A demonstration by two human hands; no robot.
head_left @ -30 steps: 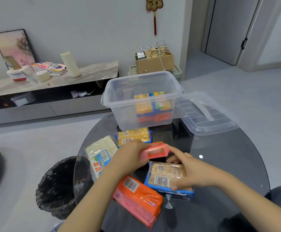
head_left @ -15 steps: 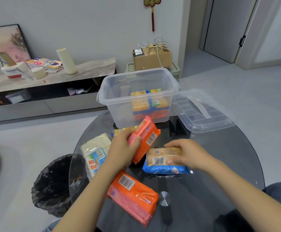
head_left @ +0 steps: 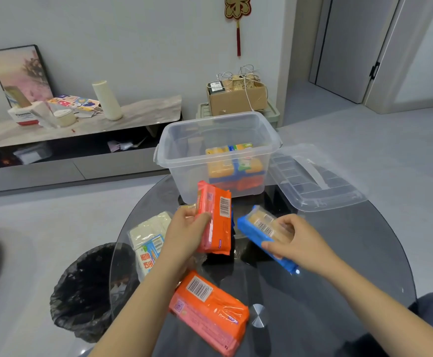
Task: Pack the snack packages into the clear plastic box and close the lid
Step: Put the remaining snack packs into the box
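On the round dark glass table [head_left: 339, 253] the clear plastic box [head_left: 184, 161] is seen open, glossy packs stacked inside, its ribbed lid [head_left: 313, 181] laid just beside it. An orange pack [head_left: 214, 217], raised higher than half a second ago, is gripped upright by the left hand [head_left: 184, 235]. The crinkly blue pack [head_left: 259, 233], now lifted off the glass and tilted, is pinched by the right hand [head_left: 297, 243].
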